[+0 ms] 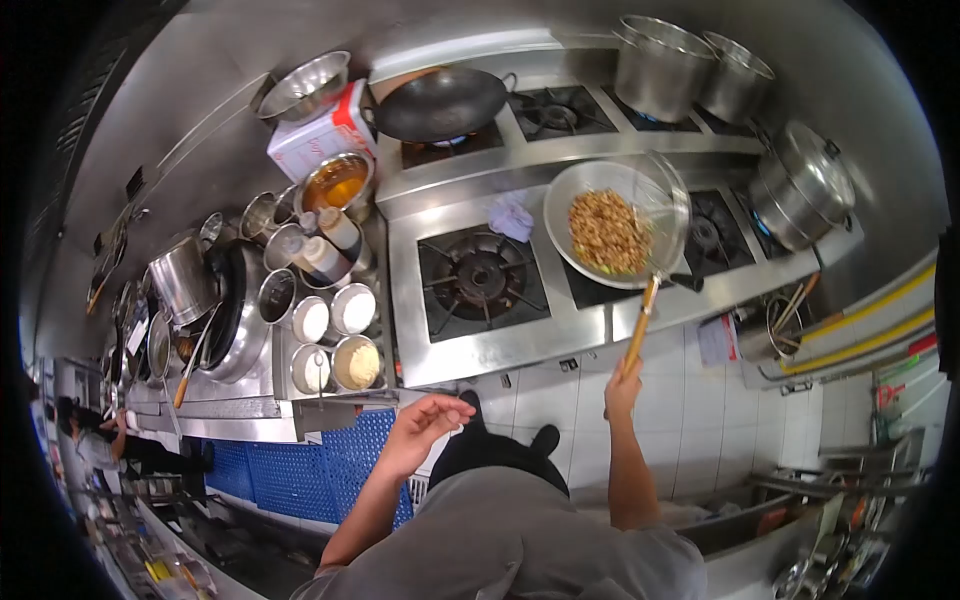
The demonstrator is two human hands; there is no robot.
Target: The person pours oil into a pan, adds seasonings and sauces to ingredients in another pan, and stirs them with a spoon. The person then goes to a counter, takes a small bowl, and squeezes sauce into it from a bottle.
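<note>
My right hand is closed around the wooden handle of a wire strainer. The strainer's round rim leans over the right side of a large pale metal bowl or pan on the front stove. Brown chopped food with a few green bits lies inside that pan. A short black handle sticks out beside it; which piece it belongs to I cannot tell. My left hand hovers before my body, fingers loosely bent and apart, with nothing visible in it.
A black wok sits over a lit back burner. Steel pots and a lidded pot stand right. A purple cloth lies by the front burner. Seasoning tins and bottles crowd the left counter. A person stands far left.
</note>
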